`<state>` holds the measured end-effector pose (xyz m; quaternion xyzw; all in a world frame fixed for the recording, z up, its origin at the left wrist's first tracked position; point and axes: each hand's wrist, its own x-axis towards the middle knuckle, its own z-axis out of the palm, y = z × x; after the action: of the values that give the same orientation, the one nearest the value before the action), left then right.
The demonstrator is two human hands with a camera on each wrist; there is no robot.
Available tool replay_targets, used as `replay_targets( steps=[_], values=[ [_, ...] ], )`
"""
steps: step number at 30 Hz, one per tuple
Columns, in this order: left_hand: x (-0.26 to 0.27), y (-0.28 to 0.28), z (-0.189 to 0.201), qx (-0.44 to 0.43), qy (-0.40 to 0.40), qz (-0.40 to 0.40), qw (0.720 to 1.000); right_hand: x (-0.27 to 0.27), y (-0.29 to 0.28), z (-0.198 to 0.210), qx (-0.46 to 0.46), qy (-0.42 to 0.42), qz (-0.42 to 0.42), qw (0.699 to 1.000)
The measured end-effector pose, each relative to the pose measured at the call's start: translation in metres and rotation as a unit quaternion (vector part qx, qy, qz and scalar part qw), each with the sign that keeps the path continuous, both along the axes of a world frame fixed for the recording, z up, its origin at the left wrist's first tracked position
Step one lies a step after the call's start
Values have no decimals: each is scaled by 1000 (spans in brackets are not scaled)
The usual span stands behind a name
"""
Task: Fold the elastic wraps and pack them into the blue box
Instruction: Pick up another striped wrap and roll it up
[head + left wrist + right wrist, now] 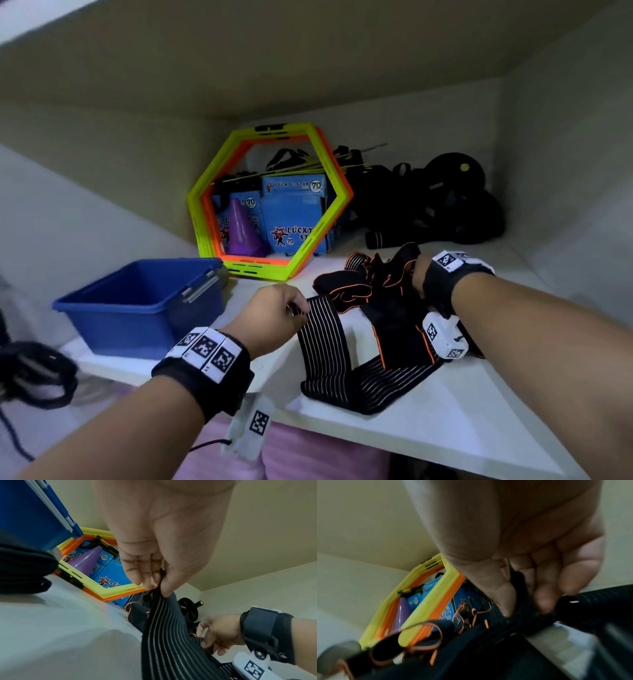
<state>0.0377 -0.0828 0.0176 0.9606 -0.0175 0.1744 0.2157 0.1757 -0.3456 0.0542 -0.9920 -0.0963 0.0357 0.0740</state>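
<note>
On white shelf, left hand and right hand each grip elastic wraps.

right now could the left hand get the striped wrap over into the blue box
Probably yes. The left hand already pinches the end of the striped wrap, and the blue box sits open just to its left on the same shelf, nothing between them. The wrap's other end lies under the right hand.

One blue box is sitting at left, one purple cone is standing inside two stacked hexagon frames, and at least three light-blue cartons are showing behind. The tangled wraps at lower right cannot be counted.
</note>
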Motion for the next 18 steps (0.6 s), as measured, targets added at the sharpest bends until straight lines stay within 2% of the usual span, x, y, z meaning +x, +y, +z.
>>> replay_targets(
  steps=[2,6,9,13,18],
  values=[
    [3,2,7,-5,-18,-9,1000,20,0,1,133,3,-11,991],
    [13,7,39,3,-85,-13,996,21,5,43,339,-7,-28,940],
    [25,11,76,2,-149,-16,989,9,16,80,391,-57,-18,919],
    [36,16,129,-40,-223,-26,974,-13,36,116,456,-53,-23,888],
    [46,23,172,-53,-228,-34,972,-20,52,135,552,-101,-31,827]
  ],
)
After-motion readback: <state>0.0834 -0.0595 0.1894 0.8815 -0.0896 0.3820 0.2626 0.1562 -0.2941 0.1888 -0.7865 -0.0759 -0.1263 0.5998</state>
